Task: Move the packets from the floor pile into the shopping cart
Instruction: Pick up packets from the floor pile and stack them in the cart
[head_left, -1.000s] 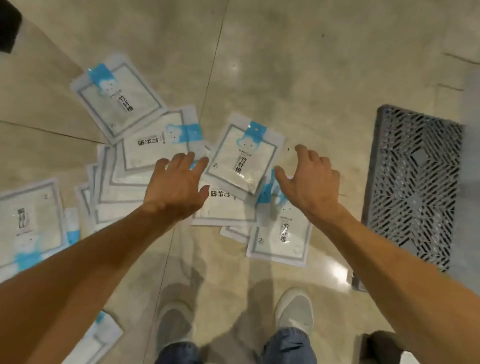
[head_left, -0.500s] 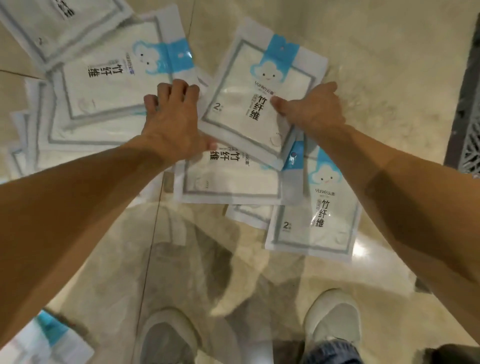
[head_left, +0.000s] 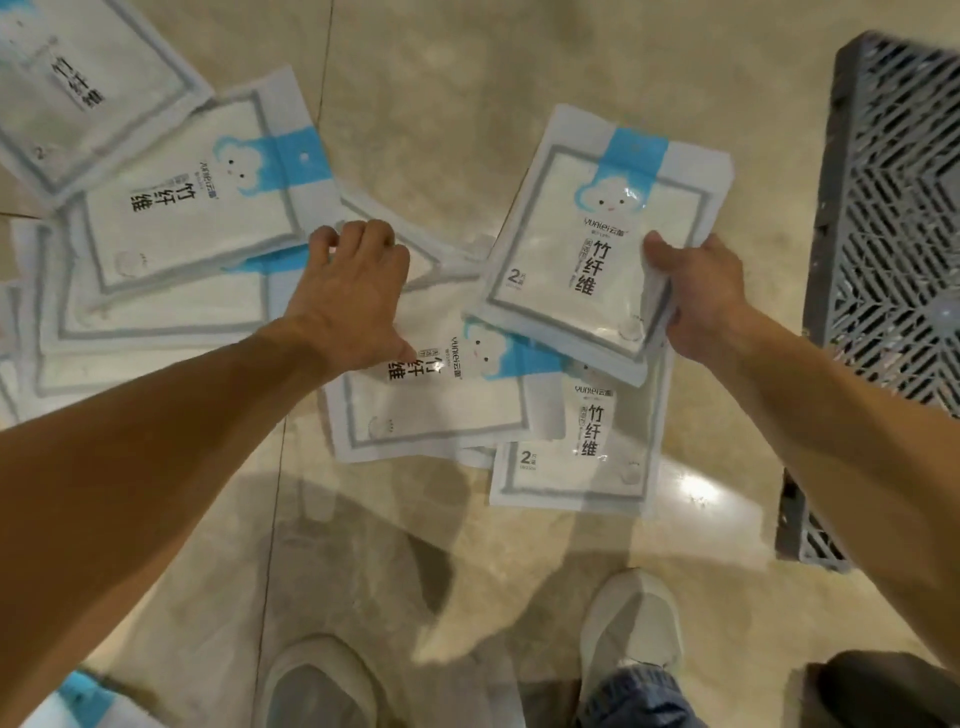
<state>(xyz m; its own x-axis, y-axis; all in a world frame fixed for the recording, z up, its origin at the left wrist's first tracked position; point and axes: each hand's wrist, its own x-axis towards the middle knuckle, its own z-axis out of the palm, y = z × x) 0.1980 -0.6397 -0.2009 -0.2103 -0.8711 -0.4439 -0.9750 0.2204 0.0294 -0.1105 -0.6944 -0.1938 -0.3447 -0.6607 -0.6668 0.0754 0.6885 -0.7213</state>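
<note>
A glossy beige tiled floor (head_left: 467, 67) fills the view, seen from above by a person leaning over it. At the right edge stands the grey perforated plastic wall of the shopping cart (head_left: 893, 249). A loose pile of packets (head_left: 171, 291) — flat white pouches with blue cloud-face bands and black printed characters — spreads across the left and centre of the floor, overlapping one another. 2 bare forearms reach in from the bottom corners. The right hand (head_left: 701, 296) grips the right edge of 1 packet (head_left: 597, 244), thumb on its front and fingers hidden behind it; this packet appears raised and tilted above the pile, near the cart but not in it. The left hand (head_left: 353, 296) lies palm-down on the pile, fingers bent over the edge of the packets and its thumb touching a sideways packet (head_left: 441, 405) — I cannot tell whether it grasps anything. Below, 2 pale shoes (head_left: 631, 618) and a denim cuff (head_left: 639, 696) show.
</note>
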